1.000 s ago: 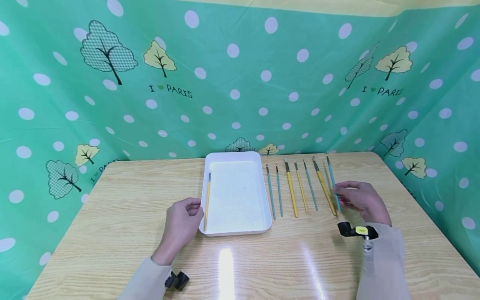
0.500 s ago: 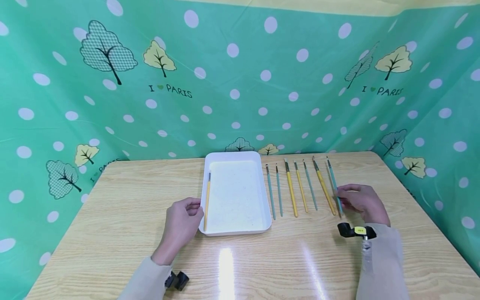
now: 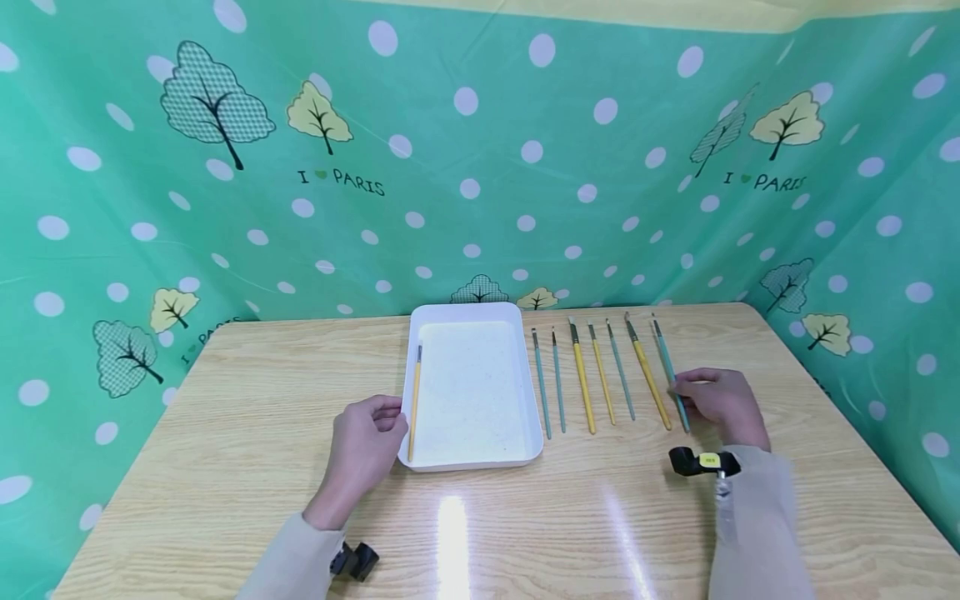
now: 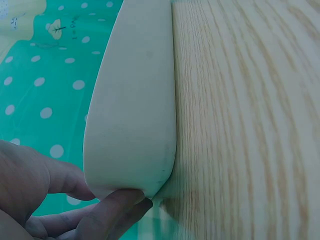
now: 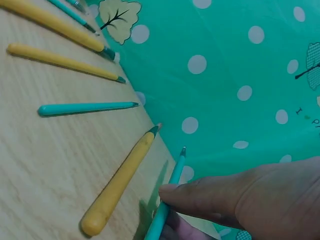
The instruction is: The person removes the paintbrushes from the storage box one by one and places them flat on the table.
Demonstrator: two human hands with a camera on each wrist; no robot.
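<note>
My left hand point(image 3: 363, 450) grips the left side of a white tray point(image 3: 472, 400); in the left wrist view, thumb and fingers pinch the wall point(image 4: 132, 100) at its corner. Inside the tray, along its left side, lies a yellow-handled paintbrush point(image 3: 415, 404). At the right end of a row of paintbrushes, my right hand point(image 3: 723, 407) pinches a teal paintbrush point(image 3: 664, 354) by its handle, bristles pointing away from me. The right wrist view shows the thumb on top of this teal handle point(image 5: 177, 172), with a shadow beside it. A thick yellow paintbrush point(image 3: 648, 375) lies just left of it.
Between tray and right hand, several more paintbrushes lie side by side, among them a teal one point(image 3: 543, 387) nearest the tray and a wide yellow one point(image 3: 582, 379). A green dotted cloth point(image 3: 525, 175) hangs behind the wooden table point(image 3: 300, 358).
The teal paintbrush's handle end has swung slightly right and towards me, while its bristle end barely shifted. My right wrist has moved a little left. The left hand and tray are unmoved.
</note>
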